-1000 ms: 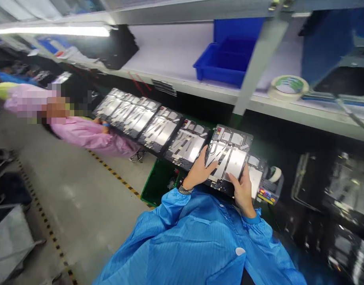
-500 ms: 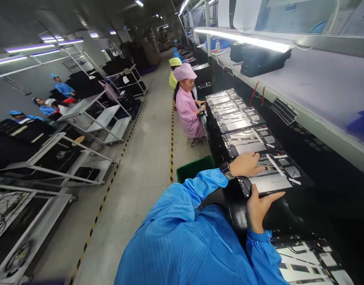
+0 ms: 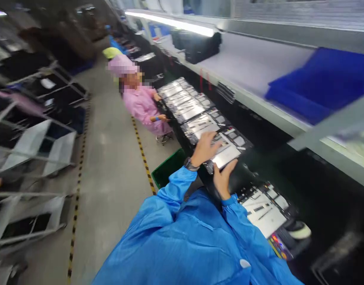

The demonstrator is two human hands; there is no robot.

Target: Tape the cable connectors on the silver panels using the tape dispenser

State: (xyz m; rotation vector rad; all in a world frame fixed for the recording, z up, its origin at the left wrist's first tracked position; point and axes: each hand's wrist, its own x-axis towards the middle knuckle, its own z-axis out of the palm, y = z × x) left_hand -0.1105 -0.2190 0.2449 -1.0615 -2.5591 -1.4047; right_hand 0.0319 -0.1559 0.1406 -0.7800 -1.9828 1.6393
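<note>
Left hand (image 3: pixel 202 148) spread on thin black-framed tablet panel with silver foil (image 3: pixel 226 155); right hand (image 3: pixel 222 182) curled at near edge, grip unclear. Panel above black worktop (image 3: pixel 312 186): seems stiff, fragile; best hold by edges.

A long black workbench (image 3: pixel 288 170) is carrying a row of opened device panels (image 3: pixel 187 107) toward twelve o'clock and a further panel (image 3: pixel 262 209) at four o'clock, while a white shelf (image 3: pixel 253 75) at two o'clock is holding a blue plastic bin (image 3: pixel 315 89).

Tablet panels (image 3: pixel 196 109) line the bench (image 3: pixel 291 170), apparently below a shelf (image 3: pixel 253 69).
</note>
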